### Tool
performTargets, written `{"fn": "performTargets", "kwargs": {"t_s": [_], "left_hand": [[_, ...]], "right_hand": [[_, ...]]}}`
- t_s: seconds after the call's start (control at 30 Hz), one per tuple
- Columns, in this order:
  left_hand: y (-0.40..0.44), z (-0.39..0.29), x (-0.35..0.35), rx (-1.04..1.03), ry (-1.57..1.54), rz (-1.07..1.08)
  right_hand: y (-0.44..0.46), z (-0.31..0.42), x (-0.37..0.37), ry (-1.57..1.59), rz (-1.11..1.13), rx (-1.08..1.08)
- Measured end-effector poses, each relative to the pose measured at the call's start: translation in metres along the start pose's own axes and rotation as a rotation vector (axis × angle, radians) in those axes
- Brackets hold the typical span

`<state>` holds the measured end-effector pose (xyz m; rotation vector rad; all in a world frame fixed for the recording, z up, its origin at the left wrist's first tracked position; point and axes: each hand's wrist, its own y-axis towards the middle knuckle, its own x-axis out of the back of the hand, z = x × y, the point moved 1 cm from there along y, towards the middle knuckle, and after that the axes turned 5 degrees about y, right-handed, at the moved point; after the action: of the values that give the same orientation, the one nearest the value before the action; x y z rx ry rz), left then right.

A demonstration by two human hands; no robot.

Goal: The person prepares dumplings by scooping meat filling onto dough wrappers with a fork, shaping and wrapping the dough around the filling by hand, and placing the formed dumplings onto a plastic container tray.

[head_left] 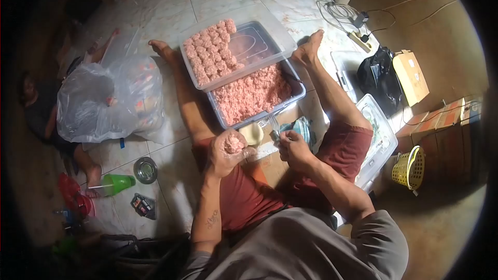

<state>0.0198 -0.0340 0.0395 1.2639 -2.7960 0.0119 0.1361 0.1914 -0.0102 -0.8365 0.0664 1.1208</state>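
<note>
My left hand (224,156) is cupped around a rough pink ball (234,143), held just in front of the bins. In my right hand (294,149) is a thin metal utensil that looks like a fork (273,123), its far end near the bin's front edge. The blue-rimmed bin (302,91) between my legs holds a loose pink crumbly mass (251,96). Resting across its back part is a clear plastic tub (282,36), with rows of pink balls (210,52) on its left side. A cream-coloured round item (252,134) lies between my hands, partly hidden.
A large clear plastic bag (109,98) stands at left, near another person. A green cup (116,184) and a metal ashtray-like dish (145,170) lie below it. To the right are a lidded clear box (376,135), a black bag (381,78), a yellow basket (409,170) and a power strip (359,42) with cables.
</note>
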Motion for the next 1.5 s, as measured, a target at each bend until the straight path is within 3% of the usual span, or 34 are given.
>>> {"fn": "performTargets", "kwargs": {"t_s": [0.07, 0.17, 0.2, 0.3, 0.4, 0.5, 0.53, 0.63, 0.7, 0.77, 0.8, 0.83, 0.87, 0.9, 0.97, 1.03, 1.1, 1.17, 1.2, 1.23, 1.3, 1.4, 1.43, 1.5], "left_hand": [[0.005, 0.001, -0.012, -0.015, 0.05, -0.036], [0.019, -0.011, -0.02, -0.037, 0.295, -0.066], [0.023, -0.007, -0.021, -0.085, 0.373, -0.053], [0.03, -0.002, -0.022, -0.162, 0.453, -0.103], [0.031, -0.007, -0.028, -0.18, 0.581, -0.097], [0.026, 0.0, -0.027, -0.201, 0.631, -0.153], [0.025, 0.003, -0.027, -0.071, 0.574, -0.128], [0.029, 0.004, -0.03, -0.058, 0.649, -0.147], [0.028, -0.019, -0.015, -0.098, 0.223, 0.069], [0.028, -0.009, -0.001, -0.289, 0.155, 0.084], [0.032, -0.009, -0.004, -0.287, 0.159, 0.101], [0.035, -0.008, -0.013, -0.18, 0.394, 0.075], [0.037, -0.007, -0.018, -0.077, 0.63, 0.048], [0.037, -0.004, -0.017, -0.086, 0.635, 0.059], [0.028, 0.001, -0.016, -0.002, 0.103, 0.017], [0.025, 0.005, -0.016, 0.031, 0.089, -0.032], [0.034, 0.012, -0.026, 0.02, 0.464, -0.132], [0.032, 0.013, -0.023, -0.038, 0.028, -0.118], [0.029, -0.023, -0.01, -0.241, 0.234, -0.077], [0.025, 0.001, -0.006, -0.157, 0.042, -0.023], [0.03, 0.012, -0.008, -0.111, 0.428, -0.034], [0.031, 0.008, -0.017, 0.023, 0.324, -0.058], [0.027, -0.018, -0.016, -0.207, 0.194, -0.11], [0.022, -0.016, -0.008, -0.143, 0.182, -0.03]], "right_hand": [[-0.044, 0.027, -0.033, -0.077, -0.119, 0.043], [-0.072, 0.051, -0.059, -0.763, -0.069, 0.747], [-0.08, 0.057, -0.063, -0.925, -0.009, 0.681], [-0.093, 0.074, -0.064, -0.999, -0.067, 0.614], [-0.082, 0.078, -0.064, -1.067, 0.058, 0.695], [-0.087, 0.094, -0.069, -1.061, 0.043, 0.621], [-0.088, 0.097, -0.073, -1.002, 0.012, 0.587], [-0.074, 0.095, -0.074, -1.139, 0.115, 0.606], [-0.08, 0.1, -0.072, -1.154, 0.115, 0.703], [-0.085, 0.1, -0.07, -0.904, -0.028, 0.621], [-0.079, 0.091, -0.066, -0.881, 0.016, 0.56], [-0.07, 0.083, -0.066, -0.949, 0.135, 0.568], [-0.068, 0.08, -0.064, -1.007, 0.095, 0.589], [-0.065, 0.079, -0.065, -1.065, 0.055, 0.617], [-0.069, 0.075, -0.059, -0.731, -0.046, 0.537], [-0.07, 0.076, -0.056, -0.777, 0.002, 0.552], [-0.057, 0.061, -0.055, -0.873, 0.096, 0.52], [-0.067, 0.077, -0.061, -0.793, 0.077, 0.532], [-0.067, 0.077, -0.058, -0.584, 0.013, 0.471], [-0.065, 0.075, -0.056, -0.63, 0.039, 0.489], [-0.062, 0.069, -0.055, -0.843, 0.142, 0.544], [-0.063, 0.067, -0.054, -0.73, 0.081, 0.494], [-0.067, 0.076, -0.054, -0.616, 0.03, 0.45], [-0.064, 0.076, -0.051, -0.491, -0.002, 0.483]]}}
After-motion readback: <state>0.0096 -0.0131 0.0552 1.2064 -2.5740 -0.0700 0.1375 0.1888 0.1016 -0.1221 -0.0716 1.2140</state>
